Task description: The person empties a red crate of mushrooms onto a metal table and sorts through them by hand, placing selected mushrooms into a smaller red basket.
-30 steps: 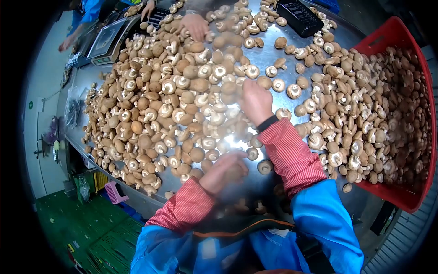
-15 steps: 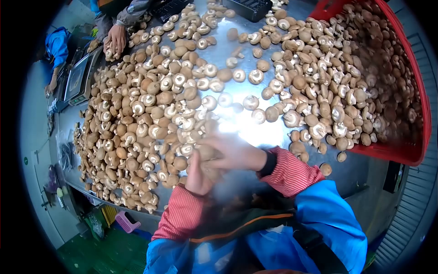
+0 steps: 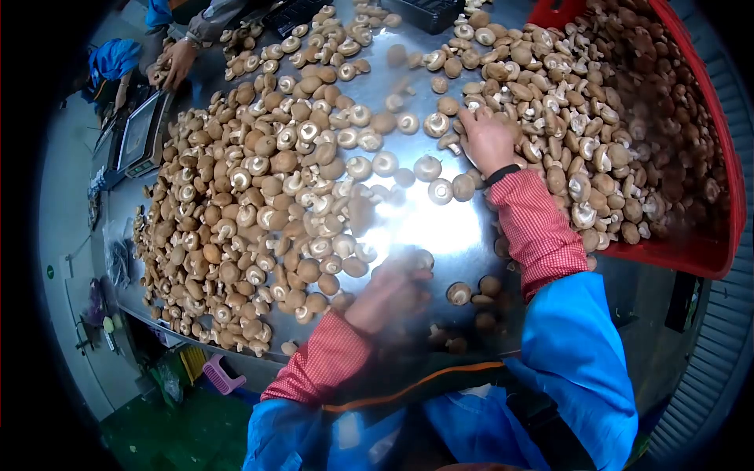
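Observation:
Brown mushrooms with pale stems cover much of a metal table (image 3: 455,228), with a broad pile (image 3: 228,204) on the left and another pile (image 3: 558,102) spilling out on the right. My right hand (image 3: 490,140) reaches onto the near-left edge of the right pile, its fingers bent over mushrooms; what they grip is hidden. Low in the middle, my left hand (image 3: 393,290) is blurred by motion, close to a mushroom (image 3: 424,259) at its fingertips. Whether it holds that mushroom is unclear. A few mushrooms (image 3: 459,293) lie between my forearms near the table's front edge.
A red crate (image 3: 734,188) full of mushrooms lies tilted at the right. Black trays (image 3: 428,14) stand at the far edge. At the upper left are a scale (image 3: 140,135) and another person's hand (image 3: 182,63) with mushrooms. A pink stool (image 3: 221,374) is on the floor.
My hands were together over the left pile's edge and have parted. My right hand moved up and right to the other pile; my left moved slightly right. The other person's hand moved left toward the scale.

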Demonstrator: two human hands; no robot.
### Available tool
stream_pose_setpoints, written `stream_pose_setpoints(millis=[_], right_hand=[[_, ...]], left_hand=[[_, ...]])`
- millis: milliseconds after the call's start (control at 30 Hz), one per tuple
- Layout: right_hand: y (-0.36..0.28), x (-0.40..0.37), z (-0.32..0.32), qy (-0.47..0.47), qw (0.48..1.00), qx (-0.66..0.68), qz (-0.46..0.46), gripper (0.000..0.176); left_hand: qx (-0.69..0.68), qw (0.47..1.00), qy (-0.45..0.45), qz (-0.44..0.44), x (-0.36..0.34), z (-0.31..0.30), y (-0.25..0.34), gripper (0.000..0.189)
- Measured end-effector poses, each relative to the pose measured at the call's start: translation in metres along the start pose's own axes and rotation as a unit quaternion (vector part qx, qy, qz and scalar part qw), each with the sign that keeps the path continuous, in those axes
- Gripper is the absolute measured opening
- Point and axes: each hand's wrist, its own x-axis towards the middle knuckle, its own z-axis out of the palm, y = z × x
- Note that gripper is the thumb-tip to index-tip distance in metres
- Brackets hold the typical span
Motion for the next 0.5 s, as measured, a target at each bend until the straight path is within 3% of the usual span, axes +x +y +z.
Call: stream_pose_setpoints(millis=[67, 100, 200, 233, 333, 367, 500], right_hand=[[-0.008, -0.009, -0.005, 0.003, 0.993, 0.115, 0.038, 0.046], [-0.019, -0.014, -0.019, -0.001, 0.984, 0.153, 0.090, 0.037], [-0.028, -0.031, -0.035, -0.045, 0.976, 0.201, 0.068, 0.042], [-0.027, -0.041, -0.021, -0.023, 0.980, 0.198, -0.001, 0.042], [-0.047, -0.044, -0.024, -0.116, 0.987, 0.071, -0.089, 0.049], [-0.055, -0.043, -0.016, -0.072, 0.992, 0.033, -0.101, 0.047], [-0.071, -0.027, 0.008, -0.088, 0.992, 0.031, -0.083, 0.044]], left_hand=[[0.017, 1.000, 0.005, 0.018, -0.003, 0.002, 0.003, 0.070], [-0.015, 0.999, -0.004, 0.034, -0.004, -0.002, 0.000, 0.066], [-0.089, 0.995, -0.015, 0.047, -0.007, -0.015, -0.010, 0.062], [-0.097, 0.995, -0.007, 0.029, -0.007, -0.016, -0.012, 0.063], [-0.069, 0.997, 0.019, -0.001, -0.008, -0.011, -0.014, 0.064], [-0.050, 0.998, 0.029, -0.006, -0.009, -0.007, -0.015, 0.065], [-0.056, 0.997, 0.044, -0.006, -0.014, 0.009, -0.019, 0.063]])
